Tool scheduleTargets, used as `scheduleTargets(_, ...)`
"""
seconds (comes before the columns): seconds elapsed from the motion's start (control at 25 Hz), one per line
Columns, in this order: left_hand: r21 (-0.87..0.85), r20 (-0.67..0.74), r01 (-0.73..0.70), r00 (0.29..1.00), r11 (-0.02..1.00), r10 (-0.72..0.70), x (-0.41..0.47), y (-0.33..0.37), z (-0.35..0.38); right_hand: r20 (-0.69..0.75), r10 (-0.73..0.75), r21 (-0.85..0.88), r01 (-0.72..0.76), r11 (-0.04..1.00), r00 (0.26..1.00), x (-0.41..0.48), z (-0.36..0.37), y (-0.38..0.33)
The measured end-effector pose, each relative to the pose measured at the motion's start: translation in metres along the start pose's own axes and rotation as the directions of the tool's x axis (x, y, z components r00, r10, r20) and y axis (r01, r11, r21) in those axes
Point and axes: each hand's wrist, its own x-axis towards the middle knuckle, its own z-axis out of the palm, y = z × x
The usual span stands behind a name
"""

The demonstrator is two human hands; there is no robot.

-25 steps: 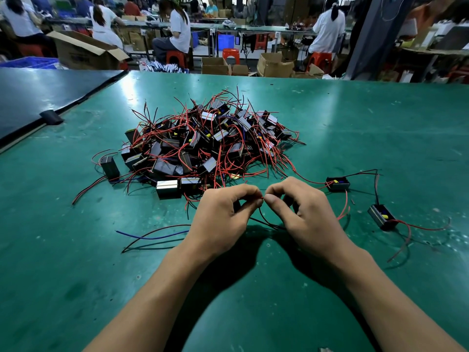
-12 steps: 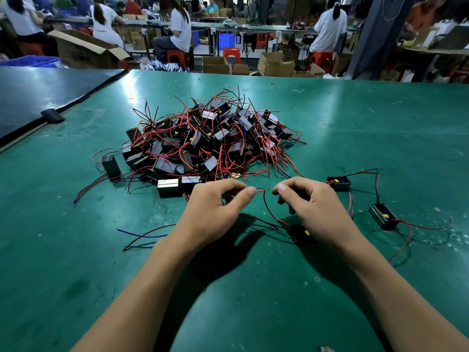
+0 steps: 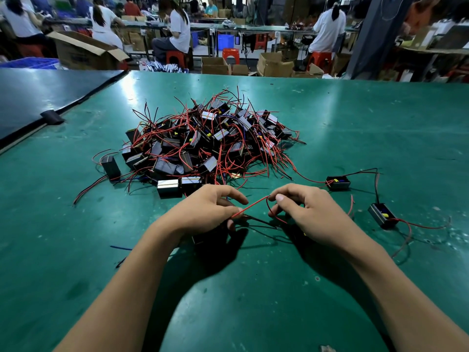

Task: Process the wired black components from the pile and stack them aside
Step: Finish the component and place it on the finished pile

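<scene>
The left hand (image 3: 203, 212) and right hand (image 3: 309, 214) each pinch one red wire (image 3: 253, 205), stretched between them just before the pile (image 3: 203, 143); its black box (image 3: 199, 240) seems to sit under the left palm. I'd draw it gently, clear of the pile's stray strands.

Bare forearms end in the bare left hand (image 3: 203, 212) and right hand (image 3: 313, 214), the right thumbnail trimmed short.
</scene>
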Motion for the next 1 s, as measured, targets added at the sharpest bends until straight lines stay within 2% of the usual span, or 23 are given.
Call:
scheduleTargets(0.32, -0.13, -0.091, -0.05, 0.995, 0.99, 0.038, -0.003, 0.001, 0.007, 0.081, 0.056, 0.035, -0.059, 0.998, 0.995, 0.001, 0.0, 0.0)
scheduleTargets(0.6, -0.196, -0.213, -0.189, 0.966, 0.962, 0.147, -0.002, 0.002, 0.013, 0.2, 0.053, 0.242, -0.102, 0.965, 0.978, -0.002, -0.004, -0.006)
scheduleTargets(0.88, -0.352, -0.14, -0.162, 0.983, 0.922, 0.119, -0.003, 0.001, 0.012, 0.296, 0.064, 0.366, -0.175, 0.914, 0.953, -0.004, -0.002, -0.011)
scheduleTargets(1.0, -0.342, -0.137, -0.175, 0.981, 0.923, 0.136, -0.004, 0.001, 0.011, 0.315, 0.047, 0.377, -0.171, 0.911, 0.948, -0.004, -0.003, -0.011)
